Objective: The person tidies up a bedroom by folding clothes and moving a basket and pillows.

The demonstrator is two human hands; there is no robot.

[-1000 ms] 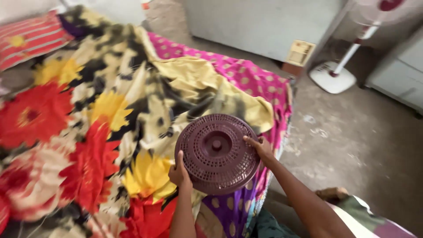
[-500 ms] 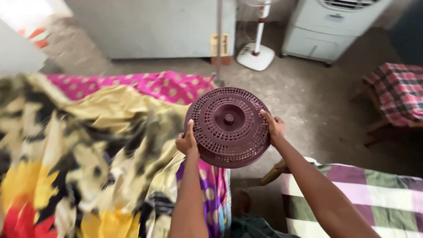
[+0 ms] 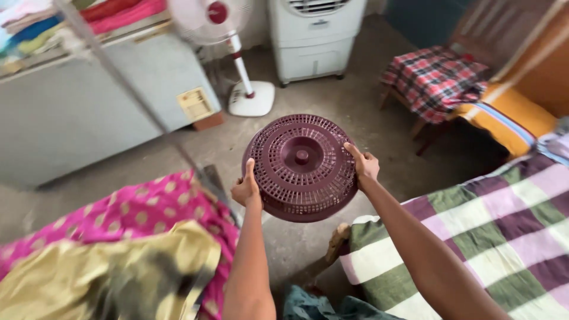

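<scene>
Round maroon perforated plastic basket lid [image 3: 301, 166]: carried mid-air over the concrete floor [image 3: 367, 112], gripped at opposite rims by left hand [image 3: 247, 189] and right hand [image 3: 364, 166]; a steady level grip seems needed.

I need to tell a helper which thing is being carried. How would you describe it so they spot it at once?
Over the bare grey floor, in front of the white air cooler, the left hand and right hand hold a round, dark maroon plastic perforated cover. Its lattice holes and central knob set it apart from the surrounding fabrics.
</scene>
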